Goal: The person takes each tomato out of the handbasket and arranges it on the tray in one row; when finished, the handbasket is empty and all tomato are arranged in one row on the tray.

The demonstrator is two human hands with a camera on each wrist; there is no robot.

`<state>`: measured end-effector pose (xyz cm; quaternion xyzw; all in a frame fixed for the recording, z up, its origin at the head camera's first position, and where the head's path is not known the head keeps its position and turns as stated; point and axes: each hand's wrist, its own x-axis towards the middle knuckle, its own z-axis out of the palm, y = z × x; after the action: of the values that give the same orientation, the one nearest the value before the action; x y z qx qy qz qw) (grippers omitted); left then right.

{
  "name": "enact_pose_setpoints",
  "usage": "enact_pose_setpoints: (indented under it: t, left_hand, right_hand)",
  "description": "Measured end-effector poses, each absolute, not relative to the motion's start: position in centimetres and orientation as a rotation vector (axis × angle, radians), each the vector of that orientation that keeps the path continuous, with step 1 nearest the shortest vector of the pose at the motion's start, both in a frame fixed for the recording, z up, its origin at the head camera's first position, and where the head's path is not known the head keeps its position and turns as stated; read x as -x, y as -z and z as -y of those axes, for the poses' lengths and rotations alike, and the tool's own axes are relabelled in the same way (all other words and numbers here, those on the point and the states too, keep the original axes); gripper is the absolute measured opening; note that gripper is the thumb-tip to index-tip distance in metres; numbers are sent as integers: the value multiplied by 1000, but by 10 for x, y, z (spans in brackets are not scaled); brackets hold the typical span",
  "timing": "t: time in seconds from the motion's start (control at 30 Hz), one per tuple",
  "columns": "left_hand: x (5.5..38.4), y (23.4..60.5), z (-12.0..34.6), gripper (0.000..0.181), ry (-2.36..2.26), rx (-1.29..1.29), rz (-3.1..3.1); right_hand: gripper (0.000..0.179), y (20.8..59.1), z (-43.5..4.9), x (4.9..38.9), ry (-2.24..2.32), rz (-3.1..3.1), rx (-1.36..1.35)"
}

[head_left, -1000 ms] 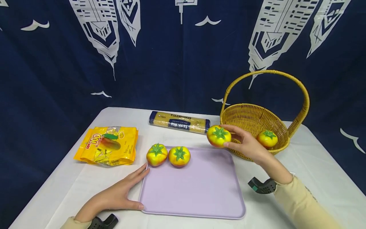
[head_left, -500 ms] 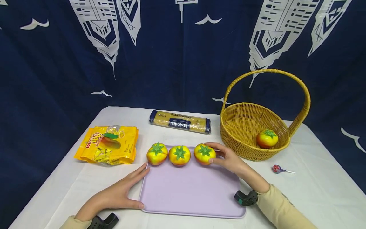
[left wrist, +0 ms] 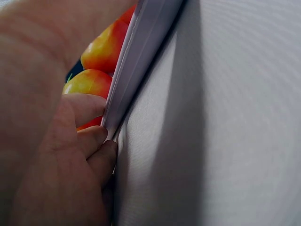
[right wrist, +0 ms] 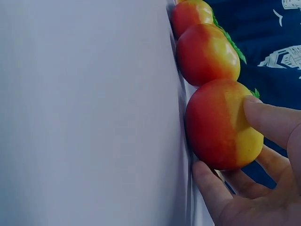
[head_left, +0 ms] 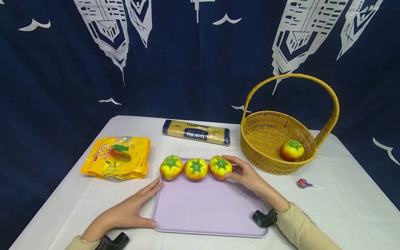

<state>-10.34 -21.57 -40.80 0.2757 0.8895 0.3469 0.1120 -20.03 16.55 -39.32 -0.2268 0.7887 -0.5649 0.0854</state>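
In the head view, three yellow-and-red tomatoes with green leafy tops stand in a row along the far edge of a lilac tray (head_left: 209, 208). My right hand (head_left: 245, 175) holds the rightmost tomato (head_left: 220, 167) between thumb and fingers; the right wrist view shows the thumb on its yellow side (right wrist: 244, 127). The middle tomato (head_left: 196, 169) sits close beside it, and the left tomato (head_left: 171, 167) is at the tray's far left corner. My left hand (head_left: 131, 210) rests spread along the tray's left edge, thumb near the front corner, fingertips at the rim in the left wrist view.
A wicker basket (head_left: 259, 152) with a tall handle stands at the back right, with another tomato (head_left: 292, 150) inside. A wrapped lollipop (head_left: 302, 183) lies in front of it. A spaghetti pack (head_left: 196, 132) is behind the tray, and a yellow candy bag (head_left: 117, 158) lies left.
My right hand has brought the tomato from beside the basket down and left onto the tray's far edge, then slid it closer to the middle tomato. My left hand has stayed put.
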Motion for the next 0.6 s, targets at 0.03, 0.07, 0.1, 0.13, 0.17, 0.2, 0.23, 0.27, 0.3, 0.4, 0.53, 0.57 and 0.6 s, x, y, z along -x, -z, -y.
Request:
enact_pose_setpoints:
  t: [0.03, 0.07, 0.1, 0.13, 0.17, 0.2, 0.23, 0.27, 0.3, 0.4, 0.53, 0.57, 0.6]
  left_hand:
    - [103, 408, 216, 101, -1020, -811, -2611]
    - [104, 408, 216, 101, -1019, -811, -2612]
    - [104, 408, 216, 101, -1018, -810, -2611]
    - [104, 408, 216, 101, -1018, -809, -2609]
    - [104, 408, 215, 101, -1018, -806, -2606]
    - [104, 408, 215, 101, -1018, -803, -2603]
    - [104, 407, 215, 101, -1019, -799, -2599]
    - [104, 407, 215, 102, -1020, -793, -2596]
    - [104, 407, 215, 102, -1020, -790, -2595]
    - [104, 407, 215, 102, -1022, -786, -2593]
    - [104, 407, 215, 102, -1020, -788, -2598]
    - [103, 406, 214, 102, -1018, -788, -2599]
    - [103, 406, 214, 102, -1017, -787, -2598]
  right_hand:
    - [58, 393, -165, 200, 1684, -2355, 676]
    - [58, 393, -165, 199, 1682, -2360, 680]
    - [58, 393, -165, 199, 1684, -2363, 685]
    - [58, 393, -164, 198, 1690, -2362, 693]
    - [58, 393, -164, 198, 1692, -2365, 703]
    - [58, 393, -164, 198, 1693, -2366, 712]
    - [58, 393, -164, 198, 1689, -2369, 721]
    - [58, 394, -164, 198, 1685, -2375, 728]
    - [58, 394, -164, 198, 1682, -2379, 735]
    - [58, 394, -165, 198, 1659, -2397, 743]
    - [60, 392, -166, 198, 1614, -2423, 764]
    - [60, 391, -166, 198, 1602, -2422, 778]
    - [60, 389, -167, 197, 1596, -2418, 789]
